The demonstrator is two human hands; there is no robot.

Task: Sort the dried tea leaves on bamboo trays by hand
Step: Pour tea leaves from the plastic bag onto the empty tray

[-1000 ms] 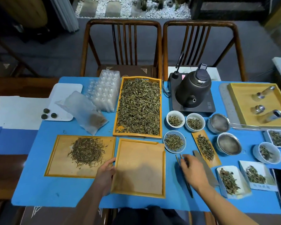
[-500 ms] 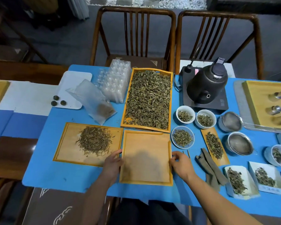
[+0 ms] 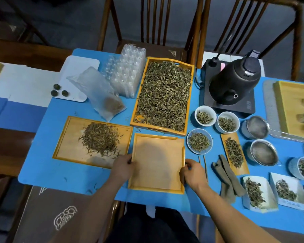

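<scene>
An empty bamboo tray (image 3: 157,160) lies on the blue mat right in front of me. My left hand (image 3: 124,166) grips its left rim and my right hand (image 3: 191,172) grips its right rim. To its left a second bamboo tray (image 3: 67,142) carries a small heap of dried tea leaves (image 3: 100,138). Behind the empty tray stands a long orange tray (image 3: 139,118) filled with loose tea leaves (image 3: 165,95).
Thin bamboo tweezers (image 3: 204,165) and a folded grey cloth (image 3: 226,176) lie right of my right hand. Small bowls of tea (image 3: 199,141), two metal strainers (image 3: 263,152), a black kettle (image 3: 233,81) on its base, a plastic bag (image 3: 98,92) and clear plastic moulds (image 3: 126,71) surround the trays.
My right hand left the tweezers on the mat and moved left onto the empty tray's right rim. My left hand stayed at its left rim. The view tilted further down.
</scene>
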